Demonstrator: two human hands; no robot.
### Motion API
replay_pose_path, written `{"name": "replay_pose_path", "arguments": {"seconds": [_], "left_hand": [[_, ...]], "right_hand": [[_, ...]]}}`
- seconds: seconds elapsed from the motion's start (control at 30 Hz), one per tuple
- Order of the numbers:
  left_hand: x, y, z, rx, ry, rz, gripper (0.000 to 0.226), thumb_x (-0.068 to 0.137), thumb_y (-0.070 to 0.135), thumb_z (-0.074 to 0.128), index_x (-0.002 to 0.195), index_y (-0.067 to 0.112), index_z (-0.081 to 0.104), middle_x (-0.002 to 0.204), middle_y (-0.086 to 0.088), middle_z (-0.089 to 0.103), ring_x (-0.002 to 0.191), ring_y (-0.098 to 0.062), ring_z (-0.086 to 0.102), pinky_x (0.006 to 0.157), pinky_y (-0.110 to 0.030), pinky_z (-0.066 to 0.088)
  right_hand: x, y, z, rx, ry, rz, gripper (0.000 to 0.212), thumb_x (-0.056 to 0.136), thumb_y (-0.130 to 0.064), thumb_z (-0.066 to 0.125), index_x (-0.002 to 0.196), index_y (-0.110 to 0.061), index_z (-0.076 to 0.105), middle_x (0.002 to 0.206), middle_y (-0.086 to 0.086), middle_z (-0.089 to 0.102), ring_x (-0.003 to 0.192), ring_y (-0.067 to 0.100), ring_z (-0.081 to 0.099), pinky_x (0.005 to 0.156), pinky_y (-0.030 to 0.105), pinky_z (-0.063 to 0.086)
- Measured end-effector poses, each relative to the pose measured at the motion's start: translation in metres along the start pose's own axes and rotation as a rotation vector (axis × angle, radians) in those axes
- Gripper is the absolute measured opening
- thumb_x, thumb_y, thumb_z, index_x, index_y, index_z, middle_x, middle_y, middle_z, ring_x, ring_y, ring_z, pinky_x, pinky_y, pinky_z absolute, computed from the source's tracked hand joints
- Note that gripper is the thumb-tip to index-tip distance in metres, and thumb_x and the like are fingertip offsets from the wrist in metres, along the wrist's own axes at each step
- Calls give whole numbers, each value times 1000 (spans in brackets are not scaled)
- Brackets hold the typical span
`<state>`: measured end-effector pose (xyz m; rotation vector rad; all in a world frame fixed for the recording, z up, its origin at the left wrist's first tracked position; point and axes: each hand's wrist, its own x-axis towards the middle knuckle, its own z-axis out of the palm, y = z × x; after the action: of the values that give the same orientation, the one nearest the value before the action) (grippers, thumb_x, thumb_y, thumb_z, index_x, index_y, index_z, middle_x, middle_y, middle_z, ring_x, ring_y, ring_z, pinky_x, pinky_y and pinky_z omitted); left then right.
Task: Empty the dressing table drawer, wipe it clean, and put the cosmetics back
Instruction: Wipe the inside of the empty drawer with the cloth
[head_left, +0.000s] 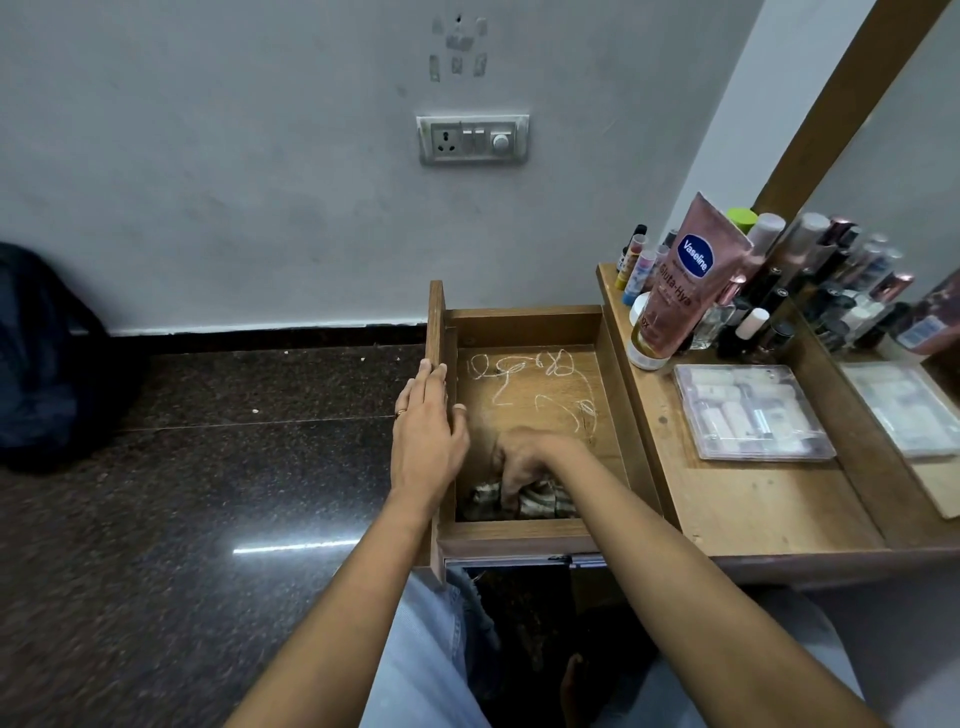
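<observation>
At three o'clock of the open drawer, the dressing table (769, 509) carries what seems to be the drawer's former load, which suggests the emptying is finished. The drawer (524, 530) itself stands pulled out towards nine o'clock, and no cosmetic is visible inside it. Its wooden floor shows only white chalky scribbles (540, 384) towards twelve o'clock; they spell no word that I can read.

My judgement is that the wiping step is in hand and only partly done. The marks are still on the floor and the cloth sits at the six o'clock end. Putting everything back is not yet begun.

On the table top, at three o'clock, lies a clear case (753, 413) of small pale items. Beyond it, at one o'clock, the cosmetics (753, 322) stand packed against the mirror (904, 171). Tallest among them is a pink tube (691, 280), cap down, reading "Vaseline" and "Gluta-Hya". The smaller labels are too fine to read.

The cloth (540, 504), patterned and bunched, lies on the drawer floor under the right hand (524, 460), whose fingers curl down and grip it. The left hand (426, 431) holds the drawer's front panel, with straight fingers laid along it and the thumb hooked inside.
</observation>
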<state>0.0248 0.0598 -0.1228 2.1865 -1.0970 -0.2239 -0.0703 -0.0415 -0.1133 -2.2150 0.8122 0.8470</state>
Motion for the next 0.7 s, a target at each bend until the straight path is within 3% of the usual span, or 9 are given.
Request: {"name": "replay_pose_path", "arguments": {"seconds": [0.07,0.17,0.23,0.33,0.47,0.53,0.6,0.63,0.7], "left_hand": [[0,0,0,1,4,1,53,96,21,48,147,12,35,157,-3,27,144,-21,21,115,-34,22],[1,-2,1,3,14,13,52,96,20,47,146,11,37,156,-4,29,144,-22,22,115,-34,23],[2,-3,1,-1,18,22,51,96,19,47,145,10,38,155,-6,31,143,-22,23,115,-34,23],[3,-4,3,-14,15,28,50,97,19,46,145,9,38,155,-7,31,144,-22,22,116,-33,21],[1,-6,3,-34,14,24,50,98,20,45,146,10,37,156,-4,29,145,-19,20,116,-32,19],[0,-6,3,-35,13,23,50,98,21,45,146,11,37,157,-3,28,145,-20,20,116,-33,19],[-1,-6,3,-24,12,26,50,98,21,45,146,13,36,157,-3,28,145,-20,20,117,-34,19],[-1,-6,3,-20,13,26,50,98,21,46,147,13,36,157,-3,27,145,-21,20,117,-34,18],[-1,-5,3,-19,17,17,51,98,21,46,147,13,36,157,-3,27,145,-21,21,117,-32,17]], "right_hand": [[2,0,-8,52,57,4,37,73,-12,80,105,-8,62,81,-2,56,80,17,57,59,20,47],[2,1,-9,67,259,-24,29,68,-10,80,93,-13,66,83,2,65,84,24,65,72,35,57],[-4,3,0,103,373,-44,27,72,-10,76,97,-17,68,93,4,68,89,24,65,77,34,54],[-16,7,19,93,288,-107,29,82,-4,66,109,-14,69,111,7,67,105,23,60,89,34,49],[-20,13,28,50,19,-147,43,83,9,57,123,-5,64,125,10,64,107,18,60,80,15,47],[-20,16,25,47,18,-157,41,83,9,57,122,-4,65,115,8,68,89,11,62,65,6,43],[-19,17,18,56,79,-154,32,84,4,60,114,-4,68,87,1,68,67,6,55,52,8,41],[-16,18,14,80,158,-137,27,85,0,61,110,-5,68,82,0,65,67,9,56,53,14,43],[-5,21,7,135,430,-25,22,86,-8,63,108,-12,67,92,5,68,81,19,64,67,26,49]]}}
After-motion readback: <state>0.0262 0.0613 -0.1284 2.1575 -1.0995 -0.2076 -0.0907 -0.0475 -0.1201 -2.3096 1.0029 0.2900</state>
